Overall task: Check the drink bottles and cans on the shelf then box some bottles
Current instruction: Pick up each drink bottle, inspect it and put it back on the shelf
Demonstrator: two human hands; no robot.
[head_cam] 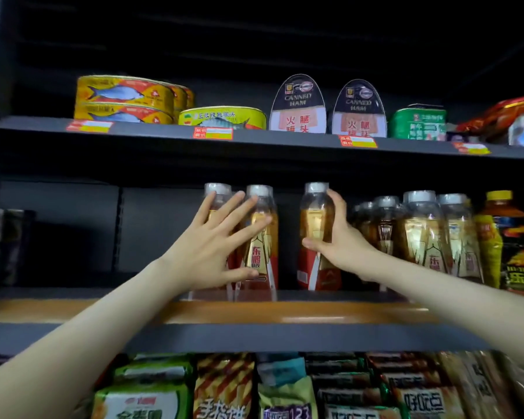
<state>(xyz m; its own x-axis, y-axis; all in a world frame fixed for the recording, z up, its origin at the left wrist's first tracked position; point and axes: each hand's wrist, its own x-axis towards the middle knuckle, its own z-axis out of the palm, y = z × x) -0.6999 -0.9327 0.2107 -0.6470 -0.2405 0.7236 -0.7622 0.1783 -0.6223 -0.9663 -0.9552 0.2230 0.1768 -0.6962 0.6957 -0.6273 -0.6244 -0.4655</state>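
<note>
- Yellow fish tins [124, 98], stacked two high at top left.
- Flat yellow-green fish tin [223, 117], just beside that stack on its right.
- Two ham tins [298, 105], upright, side by side.
- Green tin [417, 124], right of the ham.
- Red-and-yellow price tags [213, 133] along the edge below.
- Snack packets [224, 388], packed in a row at the bottom.

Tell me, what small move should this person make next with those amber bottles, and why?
Probably draw the single bottle forward off the shelf to check it. The right hand grips it, and it stands apart from its neighbours, while the left hand lies open against the two bottles to its left, seemingly steadying them.
</note>
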